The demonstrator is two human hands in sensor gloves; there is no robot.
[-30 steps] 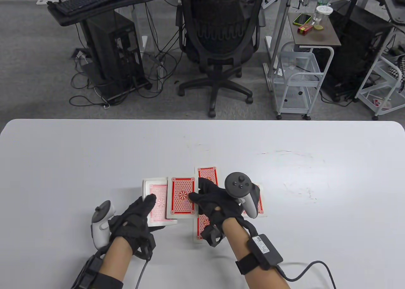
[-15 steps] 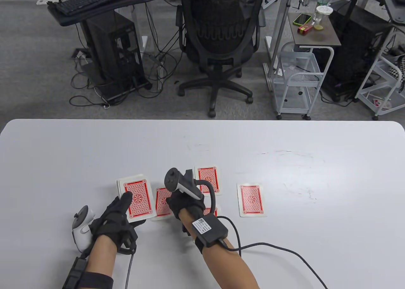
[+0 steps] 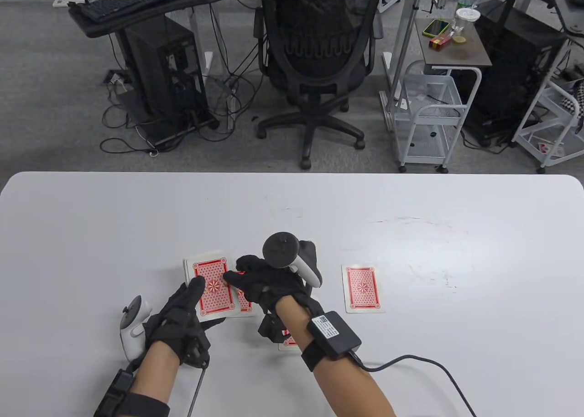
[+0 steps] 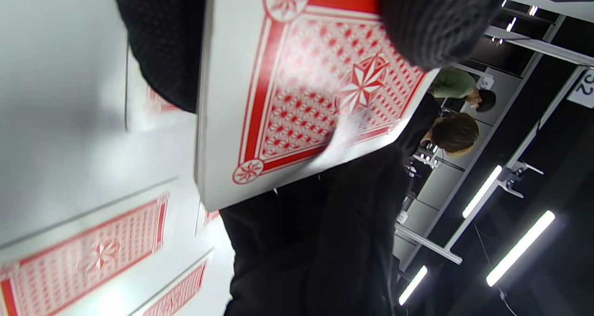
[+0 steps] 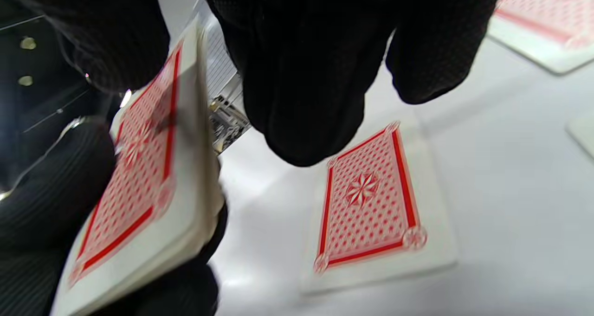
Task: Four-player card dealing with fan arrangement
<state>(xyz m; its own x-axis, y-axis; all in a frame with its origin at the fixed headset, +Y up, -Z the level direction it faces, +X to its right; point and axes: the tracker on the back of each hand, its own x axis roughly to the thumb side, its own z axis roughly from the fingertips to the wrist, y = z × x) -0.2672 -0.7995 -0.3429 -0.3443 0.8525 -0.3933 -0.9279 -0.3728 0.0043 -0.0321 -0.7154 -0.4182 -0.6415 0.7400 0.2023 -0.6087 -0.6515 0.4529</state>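
The left hand [image 3: 182, 316] is holding the deck [image 3: 211, 289] face down; the right hand [image 3: 264, 282] is reaching across, fingertips [image 3: 230, 276] touching its top card. Dealt cards [image 3: 362, 288] are lying beyond the right hand. Two cards may be sliding off together.

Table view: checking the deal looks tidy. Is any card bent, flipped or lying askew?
Nothing stands out. The left hand holds the deck, the right hand reaches its top, and the dealt card lies flat, face down.
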